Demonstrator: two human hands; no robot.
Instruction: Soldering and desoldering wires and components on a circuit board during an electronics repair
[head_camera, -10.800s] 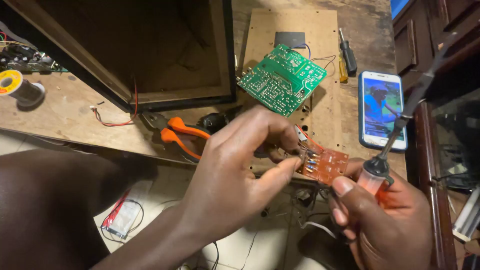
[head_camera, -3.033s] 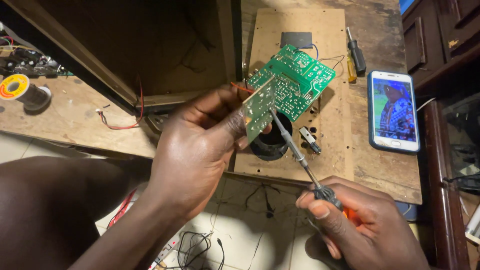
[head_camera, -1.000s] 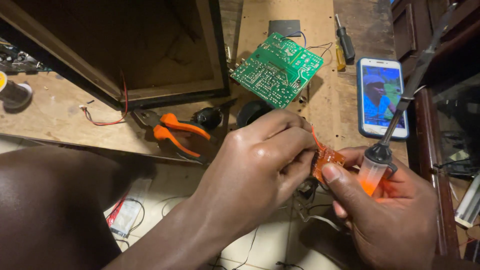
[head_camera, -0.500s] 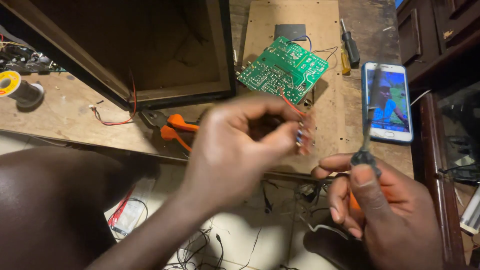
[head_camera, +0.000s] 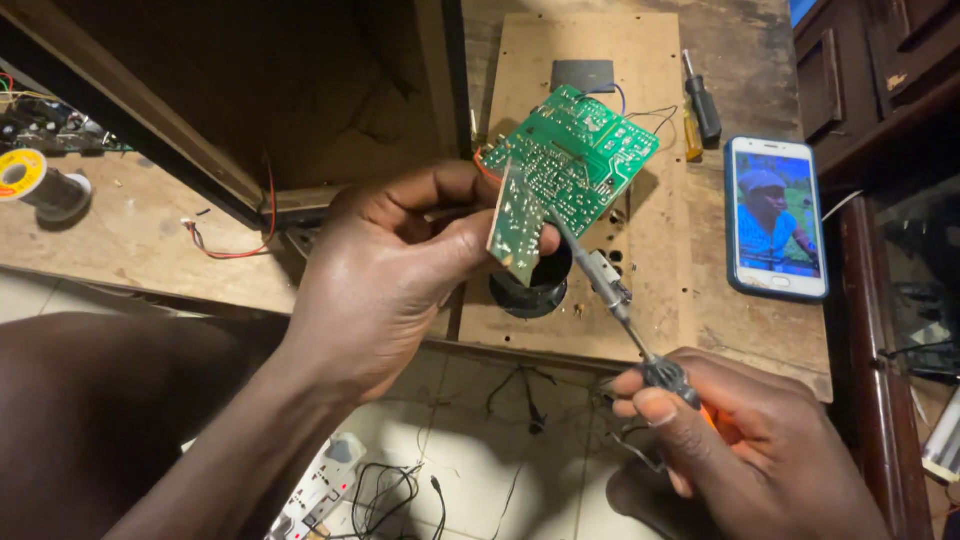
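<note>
A small narrow green circuit board (head_camera: 518, 222) is pinched edge-on in the left hand (head_camera: 395, 270), above the surface's near edge. The slim metal-tipped soldering iron (head_camera: 600, 280), clamped in the right hand (head_camera: 740, 440), is set against it; the joint appears unfinished. A larger green circuit board (head_camera: 585, 150) lies behind.

Solder spool (head_camera: 22, 178) cut off by left edge.
</note>
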